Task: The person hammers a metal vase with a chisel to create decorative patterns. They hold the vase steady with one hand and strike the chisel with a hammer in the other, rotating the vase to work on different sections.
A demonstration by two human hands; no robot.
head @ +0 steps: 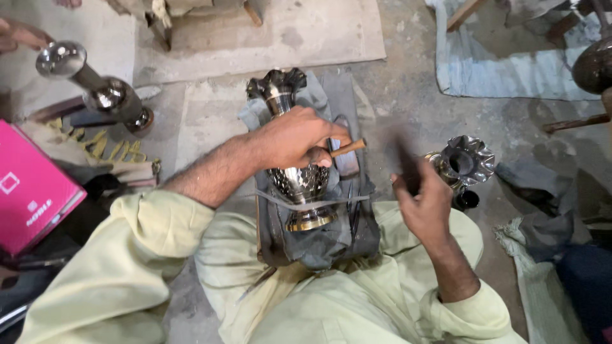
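Metal vase (299, 181), hammered and fluted at the rim, lies on grey cloth (331, 245) across my lap; my left hand (296, 137) rests on it, fingers clamped on a wooden-handled tool (347, 148). My right hand (421, 197), blurred, is closed round a dark tool (406, 167); a second fluted vase (464, 162) stands just beside it on the floor.

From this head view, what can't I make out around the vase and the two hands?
- Tool in the right hand: motion-blurred, its kind unreadable.
- Tip of the wooden-handled tool: hidden under the left hand.
- Middle of the metal vase: covered by that hand.
- Dark vessel at upper right: cut by the frame edge.
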